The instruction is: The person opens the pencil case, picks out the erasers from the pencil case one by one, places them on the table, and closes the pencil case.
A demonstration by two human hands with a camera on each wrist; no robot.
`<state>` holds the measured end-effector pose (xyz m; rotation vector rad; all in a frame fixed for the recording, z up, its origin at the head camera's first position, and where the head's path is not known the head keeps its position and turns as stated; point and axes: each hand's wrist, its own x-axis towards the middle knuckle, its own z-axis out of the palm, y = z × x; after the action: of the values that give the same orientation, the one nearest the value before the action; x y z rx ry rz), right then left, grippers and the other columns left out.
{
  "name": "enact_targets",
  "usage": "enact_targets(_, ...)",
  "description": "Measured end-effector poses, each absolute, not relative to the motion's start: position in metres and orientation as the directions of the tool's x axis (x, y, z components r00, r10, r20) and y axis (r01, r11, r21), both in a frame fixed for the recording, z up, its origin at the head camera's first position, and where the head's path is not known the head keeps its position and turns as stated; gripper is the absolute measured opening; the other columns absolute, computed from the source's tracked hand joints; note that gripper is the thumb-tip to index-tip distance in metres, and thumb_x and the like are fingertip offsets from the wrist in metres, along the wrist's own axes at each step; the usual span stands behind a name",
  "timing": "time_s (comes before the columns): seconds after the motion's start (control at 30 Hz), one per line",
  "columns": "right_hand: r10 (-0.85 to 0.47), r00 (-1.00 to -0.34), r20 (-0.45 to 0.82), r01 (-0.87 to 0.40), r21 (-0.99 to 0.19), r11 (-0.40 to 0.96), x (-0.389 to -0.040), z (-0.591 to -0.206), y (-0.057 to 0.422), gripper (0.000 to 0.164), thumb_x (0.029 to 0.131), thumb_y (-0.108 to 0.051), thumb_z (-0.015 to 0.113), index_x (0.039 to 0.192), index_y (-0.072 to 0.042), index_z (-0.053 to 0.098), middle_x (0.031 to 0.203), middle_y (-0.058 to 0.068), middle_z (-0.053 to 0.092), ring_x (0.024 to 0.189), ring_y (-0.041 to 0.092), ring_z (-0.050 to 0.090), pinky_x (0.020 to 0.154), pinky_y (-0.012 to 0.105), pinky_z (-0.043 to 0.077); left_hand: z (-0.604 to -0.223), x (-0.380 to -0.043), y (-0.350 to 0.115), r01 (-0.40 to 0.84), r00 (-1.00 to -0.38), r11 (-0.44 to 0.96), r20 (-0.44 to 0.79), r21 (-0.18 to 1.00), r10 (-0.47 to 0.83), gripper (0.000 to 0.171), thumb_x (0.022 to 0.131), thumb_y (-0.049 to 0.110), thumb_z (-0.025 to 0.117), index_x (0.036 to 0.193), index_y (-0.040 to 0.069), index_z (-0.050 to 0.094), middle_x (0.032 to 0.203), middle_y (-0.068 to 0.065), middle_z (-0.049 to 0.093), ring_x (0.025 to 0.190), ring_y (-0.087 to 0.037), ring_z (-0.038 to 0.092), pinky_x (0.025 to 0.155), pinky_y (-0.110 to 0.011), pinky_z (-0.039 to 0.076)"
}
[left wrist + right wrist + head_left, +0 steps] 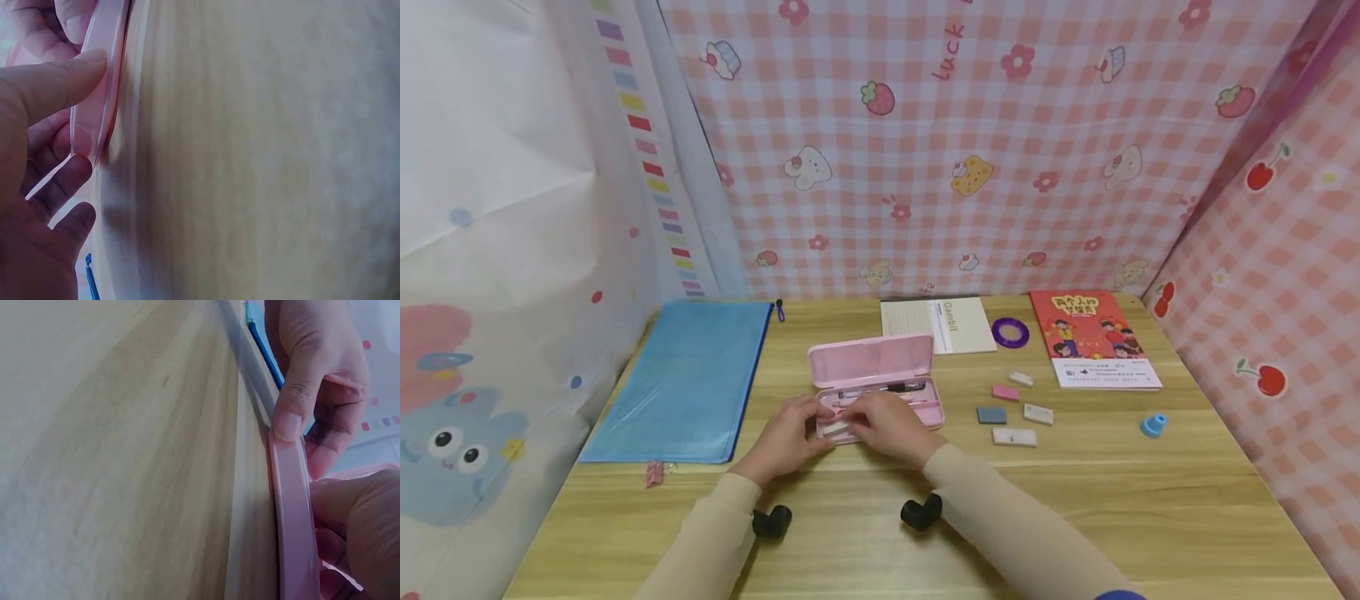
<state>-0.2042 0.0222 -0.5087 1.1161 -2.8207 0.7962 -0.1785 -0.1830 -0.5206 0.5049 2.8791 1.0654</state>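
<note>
A pink pencil case (931, 414) lies on the table with its lid raised toward the back. Inside it are a pen with a dark grip (880, 389) and a small white block (834, 428) that looks like an eraser. My left hand (785, 440) grips the case's left end, its thumb (81, 78) on the front wall in the left wrist view. Bent fingers of my right hand (887, 423) reach into the front left part of the case, right at the white block. The case wall hides those fingertips in the right wrist view; I cannot tell whether they pinch the block.
Several erasers, among them a blue one (992, 415) and a pink one (1005, 392), lie right of the case. Behind are a notebook (906, 325), a purple ring (1011, 332) and a red book (1086, 333). A blue folder (677, 383) lies left, a small blue object (1153, 426) far right.
</note>
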Motion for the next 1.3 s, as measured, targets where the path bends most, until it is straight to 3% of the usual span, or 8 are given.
enact_targets(0.53, -0.636, -0.76, 0.133, -0.621, -0.437, 0.651, -0.212, -0.509, 0.018, 0.012, 0.085, -0.019, 0.074, 0.096, -0.021, 0.078, 0.092, -0.012, 0.072, 0.087, 0.006, 0.062, 0.082, 0.026, 0.049, -0.522, -0.179, -0.184, 0.302, -0.943, 0.711, 0.093, 0.635, 0.318, 0.032, 0.074, 0.02, 0.085, 0.101, 0.014, 0.069, 0.118, -0.003, 0.061, 0.115, -0.025, 0.052, 0.103, -0.044, 0.04)
enact_targets(0.9, -0.653, -0.751, 0.098, -0.612, -0.473, 0.634, -0.21, -0.509, 0.022, 0.01, 0.089, -0.016, 0.068, 0.098, -0.016, 0.072, 0.093, -0.008, 0.068, 0.09, 0.009, 0.058, 0.084, 0.028, 0.049, -0.522, -0.178, -0.184, 0.292, -0.948, 0.707, 0.093, 0.644, 0.306, 0.031, 0.073, 0.019, 0.085, 0.099, 0.015, 0.069, 0.115, 0.0, 0.061, 0.113, -0.023, 0.052, 0.101, -0.043, 0.041)
enact_targets(1.1, -0.623, -0.774, 0.113, -0.575, -0.538, 0.616, -0.205, -0.502, 0.037, 0.008, 0.093, -0.014, 0.062, 0.1, -0.013, 0.065, 0.095, -0.005, 0.062, 0.094, 0.012, 0.054, 0.087, 0.03, 0.047, -0.522, -0.177, -0.184, 0.26, -0.954, 0.713, 0.06, 0.651, 0.293, 0.033, 0.074, 0.018, 0.085, 0.102, 0.015, 0.069, 0.126, -0.005, 0.059, 0.121, -0.026, 0.049, 0.105, -0.045, 0.038)
enact_targets(1.3, -0.551, -0.827, 0.11, -0.482, -0.644, 0.594, -0.199, -0.494, 0.069, 0.005, 0.097, -0.014, 0.058, 0.099, -0.015, 0.062, 0.091, -0.007, 0.059, 0.085, 0.011, 0.053, 0.078, 0.03, 0.048, -0.52, -0.177, -0.182, 0.238, -0.958, 0.729, 0.034, 0.641, 0.283, 0.035, 0.075, 0.02, 0.083, 0.107, 0.014, 0.068, 0.132, -0.008, 0.056, 0.125, -0.028, 0.046, 0.108, -0.047, 0.035)
